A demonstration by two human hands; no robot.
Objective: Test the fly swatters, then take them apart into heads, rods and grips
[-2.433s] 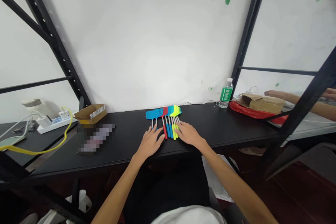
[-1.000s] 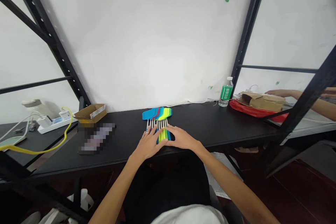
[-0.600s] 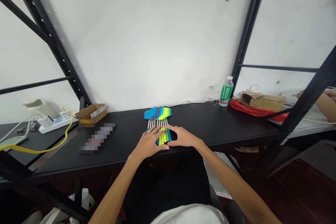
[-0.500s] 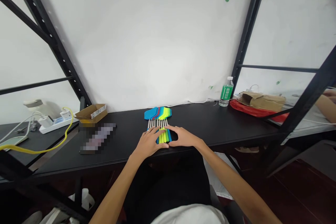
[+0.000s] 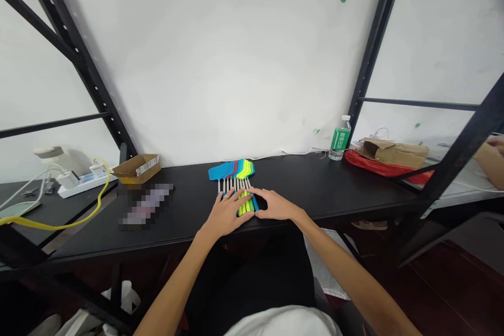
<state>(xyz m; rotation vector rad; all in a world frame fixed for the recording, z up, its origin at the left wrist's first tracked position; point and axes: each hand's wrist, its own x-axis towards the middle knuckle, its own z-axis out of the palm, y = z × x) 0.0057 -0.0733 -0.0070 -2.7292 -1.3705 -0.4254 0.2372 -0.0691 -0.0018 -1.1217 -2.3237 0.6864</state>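
Several small fly swatters [image 5: 236, 168] with blue, red and yellow heads lie side by side on the black tabletop, their heads overlapping toward the wall. Their thin silver shafts and coloured handles [image 5: 244, 207] point toward me. My left hand [image 5: 227, 215], with a ring on one finger, lies with spread fingers across the handles and hides those on the left. At the right end of the row, my right hand [image 5: 273, 205] has its thumb and fingers apart, touching the outer blue handle [image 5: 255, 202]. Both thumbs nearly meet at the handle ends.
A small open cardboard box [image 5: 137, 169] and a pixelated flat object [image 5: 147, 206] are on the left, near a power strip [image 5: 84, 182] and yellow cable [image 5: 103, 194]. A water bottle [image 5: 340, 139] stands right. Beyond the frame post are a torn carton [image 5: 396, 152] and another person's arm [image 5: 490, 160].
Since the oldest frame, my right hand has moved left and the handles are closer together. In the last half second, the leftmost blue heads have spread slightly left. The other person's arm has drawn back right.
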